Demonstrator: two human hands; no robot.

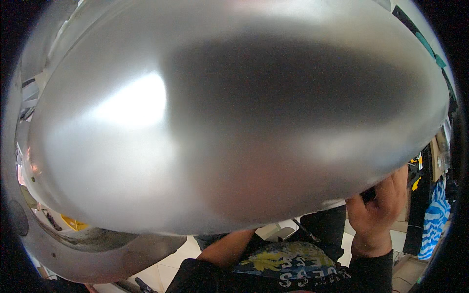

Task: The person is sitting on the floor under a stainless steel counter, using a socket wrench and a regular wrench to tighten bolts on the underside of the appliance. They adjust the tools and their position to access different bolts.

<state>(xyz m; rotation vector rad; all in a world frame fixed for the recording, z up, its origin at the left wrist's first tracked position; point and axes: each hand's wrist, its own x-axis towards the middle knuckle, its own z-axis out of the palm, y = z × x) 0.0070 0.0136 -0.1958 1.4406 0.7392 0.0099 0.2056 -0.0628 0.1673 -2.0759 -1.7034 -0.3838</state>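
Note:
A large, smooth, rounded silver metal piece (117, 166) fills most of the head view, very close, and hides what lies behind it. At its lower right edge is my right hand (378, 207), raised, with fingers curled and their tips out of sight behind the metal. Something black (369, 194) shows between thumb and fingers, too little of it to name. My left forearm (228, 248) reaches up under the lower edge. Beyond that edge the left hand is hidden, so its fingers cannot be seen.
Another curved grey metal piece (112, 261) lies at the lower left, with a yellow object (73, 222) beside it. A blue and white striped cloth (435, 219) hangs at the right. Dark trousers (327, 229) and pale floor tiles (168, 271) show below the metal.

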